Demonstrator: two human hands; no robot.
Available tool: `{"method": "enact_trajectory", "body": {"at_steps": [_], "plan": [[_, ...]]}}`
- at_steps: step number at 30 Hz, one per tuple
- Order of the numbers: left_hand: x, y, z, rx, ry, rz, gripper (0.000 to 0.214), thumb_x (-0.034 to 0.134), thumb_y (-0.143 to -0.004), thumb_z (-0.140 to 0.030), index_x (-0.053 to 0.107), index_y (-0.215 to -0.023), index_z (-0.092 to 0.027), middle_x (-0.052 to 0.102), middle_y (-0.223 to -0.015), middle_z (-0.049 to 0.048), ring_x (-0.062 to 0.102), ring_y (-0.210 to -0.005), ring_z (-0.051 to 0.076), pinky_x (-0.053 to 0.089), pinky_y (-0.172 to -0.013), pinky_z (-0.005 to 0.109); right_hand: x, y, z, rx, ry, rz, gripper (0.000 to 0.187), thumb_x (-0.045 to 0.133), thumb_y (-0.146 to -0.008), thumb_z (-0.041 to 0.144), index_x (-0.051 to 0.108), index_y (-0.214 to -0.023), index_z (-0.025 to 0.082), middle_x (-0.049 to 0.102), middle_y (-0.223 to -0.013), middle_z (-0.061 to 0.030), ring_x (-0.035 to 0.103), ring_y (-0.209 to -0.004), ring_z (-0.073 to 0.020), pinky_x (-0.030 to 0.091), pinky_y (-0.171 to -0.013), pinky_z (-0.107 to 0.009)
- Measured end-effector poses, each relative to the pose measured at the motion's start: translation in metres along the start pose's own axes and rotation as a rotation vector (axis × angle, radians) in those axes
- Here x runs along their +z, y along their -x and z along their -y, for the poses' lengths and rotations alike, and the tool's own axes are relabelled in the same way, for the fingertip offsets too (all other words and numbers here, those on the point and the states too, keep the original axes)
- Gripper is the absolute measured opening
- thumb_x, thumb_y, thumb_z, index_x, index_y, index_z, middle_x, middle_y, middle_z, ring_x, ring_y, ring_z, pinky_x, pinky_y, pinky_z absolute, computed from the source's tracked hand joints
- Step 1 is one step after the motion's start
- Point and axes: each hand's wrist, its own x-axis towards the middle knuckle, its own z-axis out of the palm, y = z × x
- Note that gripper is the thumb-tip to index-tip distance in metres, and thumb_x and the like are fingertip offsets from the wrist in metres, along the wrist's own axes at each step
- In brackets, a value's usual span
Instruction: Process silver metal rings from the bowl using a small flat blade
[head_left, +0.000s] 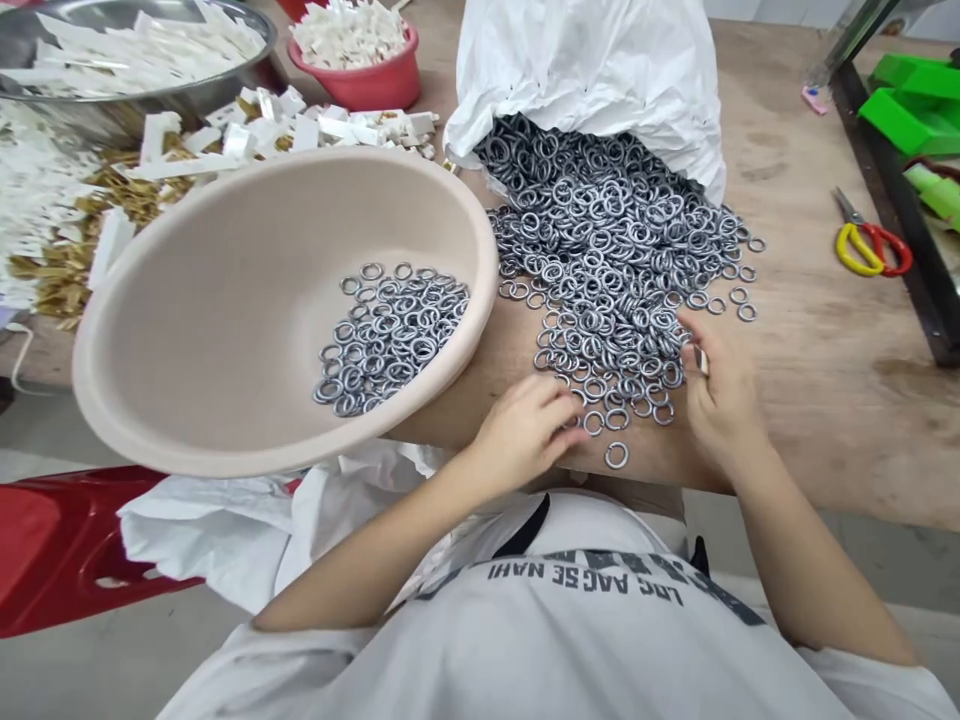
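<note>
A heap of grey metal rings [611, 260] spills from a white sack onto the wooden table. At the heap's near left edge is my left hand [529, 430], its fingers loosely bent and apart beside the rings. My right hand [720, 395] rests against the right side of the heap, fingers stretched and partly hidden behind it. A shiny metal band [700, 362] shows on that hand. One loose ring [616, 455] lies between the hands near the table edge. Left of the heap, a large beige basin [187, 300] tilts toward me with a smaller pile of rings [394, 335] inside.
The white sack [585, 65] stands behind the heap. Scissors [870, 245] and green trays [911, 120] are at the right. White and brown pieces [172, 165], a pink bowl [367, 80] and a steel bowl [262, 60] sit behind the basin. A red stool [67, 540] is below left.
</note>
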Motion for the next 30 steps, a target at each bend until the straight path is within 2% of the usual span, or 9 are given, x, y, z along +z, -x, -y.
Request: {"method": "enact_trajectory", "body": {"at_steps": [3,5,7,11,15,18,22,25,30], "plan": [[0.008,0.02,0.001,-0.012,-0.015,0.094,0.022,0.057,-0.098,-0.037,0.067,-0.105,-0.018,0.067,-0.107,0.01,0.06,-0.1,0.024,0.051,-0.089,0.037,0.001,0.031,0.014,-0.023,-0.094,0.222,0.029,0.051,-0.101,0.037,0.064,-0.125,0.028,0.076,-0.11,-0.007,0.071,-0.096,-0.025,0.052,-0.081,-0.037],[0.011,0.023,0.004,-0.045,-0.026,0.096,0.019,0.052,-0.101,-0.029,0.066,-0.104,-0.018,0.065,-0.106,0.0098,0.059,-0.1,0.023,0.051,-0.089,0.037,0.008,0.046,0.021,-0.127,-0.061,0.447,0.024,0.062,-0.095,0.045,0.069,-0.111,0.028,0.077,-0.099,-0.0042,0.071,-0.086,-0.0234,0.048,-0.07,-0.033],[0.01,0.02,0.009,-0.059,-0.031,0.102,0.018,0.051,-0.101,-0.027,0.066,-0.105,-0.018,0.062,-0.11,0.0104,0.06,-0.101,0.023,0.051,-0.089,0.036,0.016,0.052,0.023,-0.171,0.013,0.539,0.025,0.065,-0.093,0.047,0.07,-0.108,0.028,0.076,-0.098,-0.0038,0.07,-0.085,-0.0231,0.044,-0.065,-0.031],[0.005,0.014,0.017,-0.087,-0.03,0.119,0.017,0.053,-0.1,-0.028,0.065,-0.104,-0.017,0.058,-0.114,0.0114,0.06,-0.1,0.022,0.051,-0.088,0.036,0.024,0.043,0.023,-0.063,0.064,0.375,0.021,0.063,-0.095,0.036,0.069,-0.112,0.026,0.075,-0.104,-0.0059,0.069,-0.092,-0.0246,0.046,-0.071,-0.032],[0.004,0.012,0.013,-0.07,0.063,0.077,0.016,0.048,-0.101,-0.023,0.062,-0.097,-0.016,0.06,-0.111,0.0111,0.058,-0.103,0.023,0.05,-0.09,0.037,0.029,0.034,0.039,-0.036,-0.273,0.364,0.026,0.065,-0.094,0.028,0.068,-0.12,0.028,0.073,-0.11,-0.0051,0.067,-0.099,-0.0228,0.049,-0.084,-0.035],[0.005,0.011,0.0,-0.118,0.376,-0.01,0.016,0.048,-0.101,-0.023,0.061,-0.093,-0.017,0.063,-0.103,0.0081,0.059,-0.098,0.019,0.049,-0.089,0.033,0.035,0.033,0.054,-0.003,-0.495,0.364,0.018,0.068,-0.092,0.03,0.072,-0.11,0.027,0.072,-0.1,-0.004,0.066,-0.091,-0.0207,0.049,-0.079,-0.033],[0.008,0.009,-0.017,-0.342,0.889,-0.143,0.02,0.061,-0.097,-0.037,0.062,-0.096,-0.017,0.065,-0.094,0.0051,0.061,-0.086,0.016,0.05,-0.081,0.028,0.042,0.031,0.061,0.275,-0.804,0.266,0.017,0.073,-0.087,0.04,0.073,-0.088,0.023,0.066,-0.075,0.0004,0.057,-0.064,-0.0144,0.046,-0.061,-0.028],[0.009,0.008,-0.023,-0.456,1.154,-0.116,0.028,0.068,-0.092,-0.043,0.064,-0.099,-0.016,0.065,-0.088,0.0035,0.061,-0.077,0.013,0.051,-0.074,0.024,0.045,0.029,0.059,0.454,-1.051,0.276,0.024,0.075,-0.085,0.045,0.072,-0.089,0.022,0.063,-0.068,0.003,0.049,-0.05,-0.0099,0.042,-0.049,-0.025],[0.008,0.008,-0.029,-0.483,1.4,0.079,0.032,0.066,-0.092,-0.047,0.065,-0.098,-0.015,0.069,-0.083,0.0048,0.065,-0.069,0.013,0.054,-0.066,0.024,0.044,0.03,0.062,0.464,-1.173,0.317,0.026,0.074,-0.086,0.046,0.073,-0.096,0.022,0.065,-0.071,0.0021,0.052,-0.054,-0.0099,0.045,-0.05,-0.023]]}}
